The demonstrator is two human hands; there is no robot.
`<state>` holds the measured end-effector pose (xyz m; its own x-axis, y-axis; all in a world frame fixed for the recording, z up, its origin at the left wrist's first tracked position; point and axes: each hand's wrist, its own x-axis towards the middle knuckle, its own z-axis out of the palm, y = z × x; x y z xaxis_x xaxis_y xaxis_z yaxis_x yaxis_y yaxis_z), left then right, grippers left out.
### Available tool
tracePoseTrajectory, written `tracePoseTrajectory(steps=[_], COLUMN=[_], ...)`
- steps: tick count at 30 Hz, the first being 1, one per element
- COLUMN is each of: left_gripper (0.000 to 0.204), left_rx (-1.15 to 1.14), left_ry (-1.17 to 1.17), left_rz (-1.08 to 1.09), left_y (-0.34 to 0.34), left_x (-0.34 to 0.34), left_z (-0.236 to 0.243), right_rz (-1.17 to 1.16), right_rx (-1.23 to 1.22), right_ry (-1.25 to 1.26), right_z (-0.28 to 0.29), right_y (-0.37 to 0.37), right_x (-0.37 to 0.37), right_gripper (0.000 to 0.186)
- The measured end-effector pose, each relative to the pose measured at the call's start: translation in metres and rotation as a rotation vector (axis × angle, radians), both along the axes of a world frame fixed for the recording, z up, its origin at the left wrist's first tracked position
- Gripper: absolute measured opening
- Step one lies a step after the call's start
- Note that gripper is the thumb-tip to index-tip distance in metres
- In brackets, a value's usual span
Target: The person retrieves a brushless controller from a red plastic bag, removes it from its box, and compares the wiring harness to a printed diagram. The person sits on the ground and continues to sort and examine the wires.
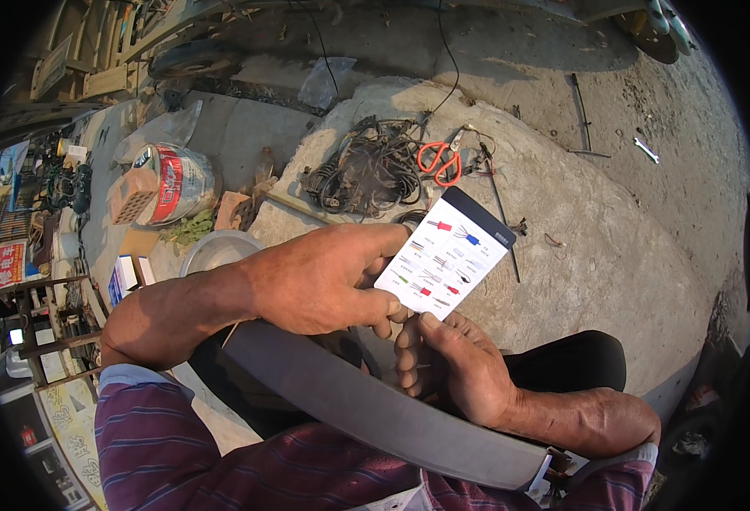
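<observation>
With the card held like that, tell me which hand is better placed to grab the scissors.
Probably the left hand: it appears nearer the scissors, while the card lies between them and the right hand. Both are at the card.

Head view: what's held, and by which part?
A printed card, held by its lower left side in the left hand; the right hand has its thumb at the bottom edge, grip unclear.

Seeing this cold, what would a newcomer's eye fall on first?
Likely the white card with coloured pictures, held near the centre by the left hand, with the right hand at its lower edge. Just beyond it, orange-handled scissors lie beside tangled black cable, and a red-banded bucket stands at upper left.
</observation>
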<state>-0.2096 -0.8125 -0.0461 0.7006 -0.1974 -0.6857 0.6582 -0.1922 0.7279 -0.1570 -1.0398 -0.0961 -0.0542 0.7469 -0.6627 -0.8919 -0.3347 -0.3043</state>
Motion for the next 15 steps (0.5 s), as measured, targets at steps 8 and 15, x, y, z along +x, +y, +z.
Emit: tracePoseTrajectory(steps=[8,15], left_gripper=[0.05,0.05], left_rx=[-0.021,-0.031], left_ry=[0.015,0.009], left_rz=[0.017,0.02], left_y=[-0.0006,-0.0001], left_x=[0.0032,0.0035], left_z=[0.0035,0.0026], right_rz=[0.008,0.019], right_rx=[-0.024,-0.034], right_ry=[0.014,-0.008], right_z=[0.0013,0.0012], right_y=[0.0014,0.002], right_x=[0.0009,0.0015], right_gripper=[0.037,0.036])
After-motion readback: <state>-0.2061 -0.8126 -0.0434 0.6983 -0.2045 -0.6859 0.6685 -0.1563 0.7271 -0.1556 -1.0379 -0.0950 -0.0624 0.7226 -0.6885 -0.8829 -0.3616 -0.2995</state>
